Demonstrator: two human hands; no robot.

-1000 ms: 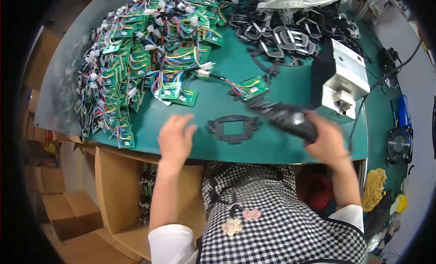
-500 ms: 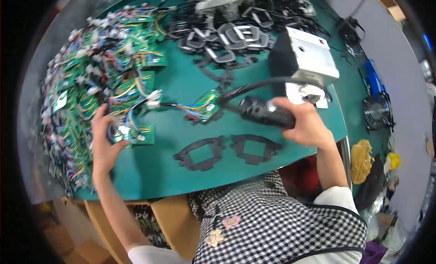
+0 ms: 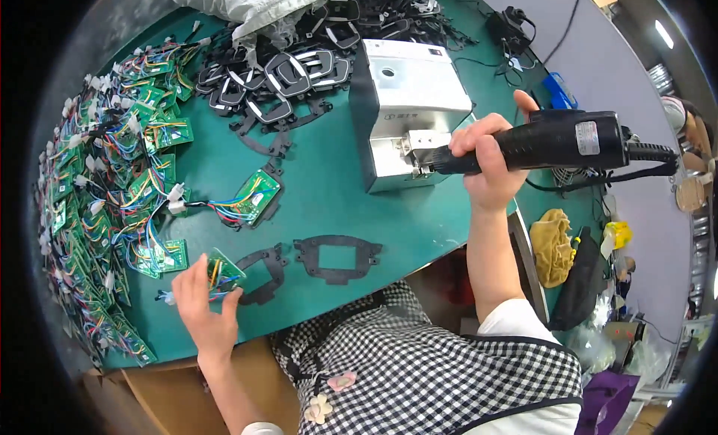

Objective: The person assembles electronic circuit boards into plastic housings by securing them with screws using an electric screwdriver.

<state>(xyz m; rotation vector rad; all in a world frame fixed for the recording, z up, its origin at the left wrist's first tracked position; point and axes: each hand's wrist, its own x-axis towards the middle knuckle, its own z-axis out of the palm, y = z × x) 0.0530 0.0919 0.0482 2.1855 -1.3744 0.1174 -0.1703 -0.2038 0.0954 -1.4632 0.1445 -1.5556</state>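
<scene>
My left hand (image 3: 207, 309) pinches a small green circuit board (image 3: 222, 272) with coloured wires between thumb and fingers. It is held tilted, at the left edge of a flat black plastic frame (image 3: 263, 293). A second such frame (image 3: 366, 258) lies just to the right. In my right hand (image 3: 493, 162) is a black electric screwdriver (image 3: 557, 142), held nearly level with its cable trailing right. Its nose meets the front of a silver box-shaped screw feeder (image 3: 422, 91); the tip itself is hard to make out. Beyond the frames, another wired board (image 3: 258, 195) rests on a black frame.
A large heap of wired green boards (image 3: 97, 233) covers the table's left side. Black and silver frame parts (image 3: 288, 76) pile up at the back beside a whitish plastic bag (image 3: 254, 5). A tan bundle (image 3: 552, 248) and a blue object (image 3: 559, 91) lie at the right.
My left hand has picked a circuit board from the heap and brought it nearer, to the left frame. The screwdriver has moved from above the table to the screw feeder. The view has shifted right.
</scene>
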